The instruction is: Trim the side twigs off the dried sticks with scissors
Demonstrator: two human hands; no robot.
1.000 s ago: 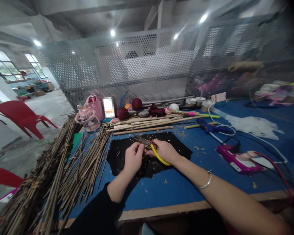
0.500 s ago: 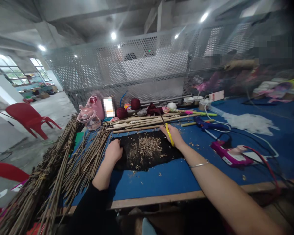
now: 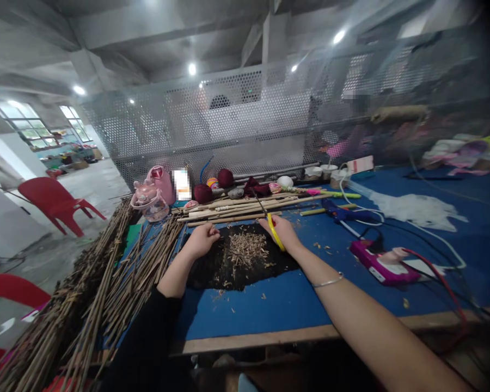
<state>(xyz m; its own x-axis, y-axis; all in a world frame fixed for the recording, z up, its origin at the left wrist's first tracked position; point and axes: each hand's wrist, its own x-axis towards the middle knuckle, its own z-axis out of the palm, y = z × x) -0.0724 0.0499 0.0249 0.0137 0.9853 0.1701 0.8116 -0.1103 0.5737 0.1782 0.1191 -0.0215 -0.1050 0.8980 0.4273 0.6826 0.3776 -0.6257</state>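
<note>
A black cloth [image 3: 212,276] lies on the blue table, with a heap of small brown wood chips [image 3: 248,248] in its middle. Over the upper left part of the cloth is my left hand [image 3: 204,239], its fingers curled together; whatever may be in them is too small or hidden to make out. My right hand [image 3: 285,233] is closed around scissors with yellow handles [image 3: 275,233], by the cloth's upper right part. Their dark blades point up and away, toward thin sticks [image 3: 237,208] lying behind the cloth.
Bundles of long twigs [image 3: 141,277] cover the table's left side. Behind stand a pink container [image 3: 150,201] and dark red yarn balls [image 3: 203,193]. On the right lie a blue glue gun [image 3: 343,211], a purple power strip [image 3: 384,264], cables and a clear plastic bag [image 3: 420,208].
My left hand has moved from the cloth's left edge up and inward, toward the chips. My right hand has shifted slightly left with the scissors.
</note>
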